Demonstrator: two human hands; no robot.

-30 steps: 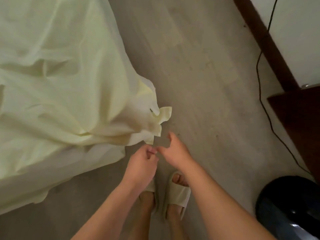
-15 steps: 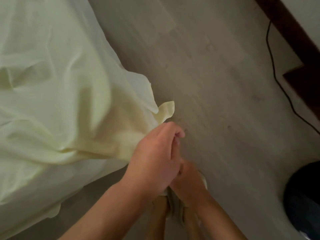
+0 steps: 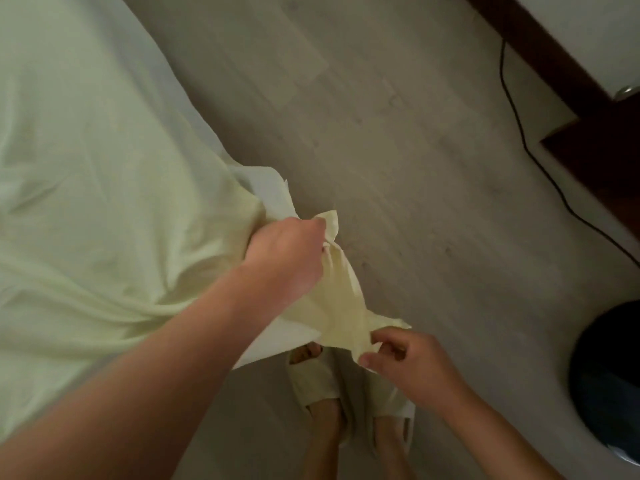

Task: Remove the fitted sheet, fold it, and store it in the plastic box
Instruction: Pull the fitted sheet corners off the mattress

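Fitted sheet (image 3: 104, 168), pale yellow-green, mostly spread loose and wrinkled over the bed at left. One corner is pulled off the edge and hangs out over the floor (image 3: 398, 150). Left hand (image 3: 284, 258) is fisted around a bunch of the corner fabric just off the bed edge, likely to anchor the bulk so it doesn't slide. Right hand (image 3: 412, 365) pinches the free hem between thumb and fingertips (image 3: 375, 339), lower and nearer the body. The strip between the two hands is stretched taut, probably to find the seam or square the corner for folding. A white layer (image 3: 268, 183) shows under the lifted corner (mattress or under-sheet, can't tell). The person stands in slippers (image 3: 318, 379) right below the hands. Plastic box not in view. Judgement: removal roughly done, folding barely begun.
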